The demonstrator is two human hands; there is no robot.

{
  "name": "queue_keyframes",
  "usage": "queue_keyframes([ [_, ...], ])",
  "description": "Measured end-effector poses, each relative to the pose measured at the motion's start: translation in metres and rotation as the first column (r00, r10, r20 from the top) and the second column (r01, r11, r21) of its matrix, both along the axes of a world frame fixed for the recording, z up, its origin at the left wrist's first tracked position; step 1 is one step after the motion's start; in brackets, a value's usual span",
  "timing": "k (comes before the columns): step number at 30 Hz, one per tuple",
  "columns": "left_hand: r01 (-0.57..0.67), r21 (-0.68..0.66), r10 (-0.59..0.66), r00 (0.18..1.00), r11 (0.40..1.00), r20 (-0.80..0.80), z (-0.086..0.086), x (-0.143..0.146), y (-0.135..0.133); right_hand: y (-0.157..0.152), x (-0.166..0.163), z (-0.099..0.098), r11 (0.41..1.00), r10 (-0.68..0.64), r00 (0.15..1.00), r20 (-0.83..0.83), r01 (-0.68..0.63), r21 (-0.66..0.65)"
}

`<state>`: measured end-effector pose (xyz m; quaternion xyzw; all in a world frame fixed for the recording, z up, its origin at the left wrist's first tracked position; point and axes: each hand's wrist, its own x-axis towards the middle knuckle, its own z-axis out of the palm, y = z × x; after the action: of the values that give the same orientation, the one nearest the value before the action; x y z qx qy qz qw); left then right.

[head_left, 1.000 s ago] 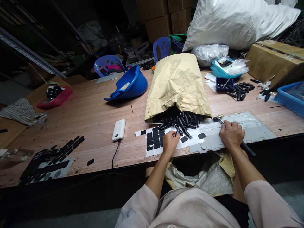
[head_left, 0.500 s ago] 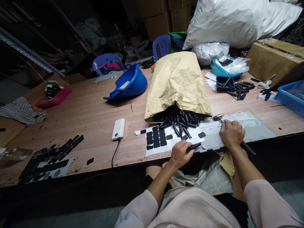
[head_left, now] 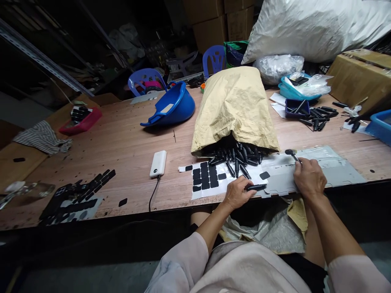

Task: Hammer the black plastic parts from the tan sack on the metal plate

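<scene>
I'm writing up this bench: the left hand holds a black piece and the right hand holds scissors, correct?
Wrong tool: the head view shows the right hand holding a hammer. The left hand does hold a black piece.

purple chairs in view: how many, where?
2. One chair is past the table's far edge, behind the blue basin; the other is partly hidden behind the tan sack. The dark background may hide more.

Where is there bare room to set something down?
The widest bare patch lies between the pink tray, blue basin and white device; a narrower strip, between grey board and dark box. Crowded: black pieces before the yellow sack.
</scene>
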<state>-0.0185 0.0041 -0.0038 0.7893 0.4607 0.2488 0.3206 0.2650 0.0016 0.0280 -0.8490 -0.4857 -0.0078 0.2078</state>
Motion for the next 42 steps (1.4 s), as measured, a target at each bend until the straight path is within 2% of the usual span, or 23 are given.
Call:
queue_keyframes([
  [3,-0.012,-0.025,0.012,1.0,1.0,-0.011,0.001,0.001,0.0,-0.03,-0.015,0.007,0.982,0.11,0.983,-0.148,-0.084,0.168],
  [7,-0.027,-0.045,0.026,0.999,0.999,-0.022,0.002,0.002,0.0,-0.076,-0.056,0.008,0.9,0.392,0.863,-0.317,-0.29,0.325],
  [10,-0.034,-0.055,0.033,0.999,0.998,-0.013,0.003,0.003,0.001,-0.096,-0.085,0.002,0.827,0.54,0.774,-0.33,-0.416,0.378],
  [14,-0.028,-0.058,0.029,1.0,0.998,0.009,0.004,0.004,0.001,-0.104,-0.104,-0.006,0.78,0.609,0.743,-0.278,-0.497,0.382],
  [19,-0.024,-0.065,0.025,1.0,0.998,0.007,0.006,0.003,0.002,-0.108,-0.11,-0.006,0.777,0.601,0.767,-0.225,-0.496,0.387],
  [25,-0.02,-0.042,0.02,1.0,0.999,-0.005,0.007,0.003,0.001,-0.109,-0.109,-0.01,0.798,0.587,0.786,-0.195,-0.523,0.299],
  [30,-0.027,-0.054,0.028,1.0,0.998,0.009,0.006,0.004,0.001,-0.108,-0.104,-0.013,0.81,0.548,0.819,-0.169,-0.47,0.351],
  [34,-0.03,-0.043,0.03,0.999,0.999,0.016,0.005,0.004,0.002,-0.11,-0.103,-0.016,0.824,0.535,0.828,-0.17,-0.466,0.323],
  [37,-0.032,-0.03,0.032,0.999,0.999,0.006,0.004,0.005,0.001,-0.104,-0.096,-0.01,0.828,0.521,0.84,-0.151,-0.454,0.328],
  [40,-0.031,0.01,0.031,0.999,0.999,-0.013,0.003,0.005,-0.001,-0.083,-0.075,0.002,0.876,0.412,0.909,-0.066,-0.375,0.302],
  [42,-0.029,0.048,0.03,0.999,0.998,-0.031,0.002,0.006,-0.002,-0.061,-0.055,0.007,0.929,0.294,0.956,0.012,-0.288,0.232],
])
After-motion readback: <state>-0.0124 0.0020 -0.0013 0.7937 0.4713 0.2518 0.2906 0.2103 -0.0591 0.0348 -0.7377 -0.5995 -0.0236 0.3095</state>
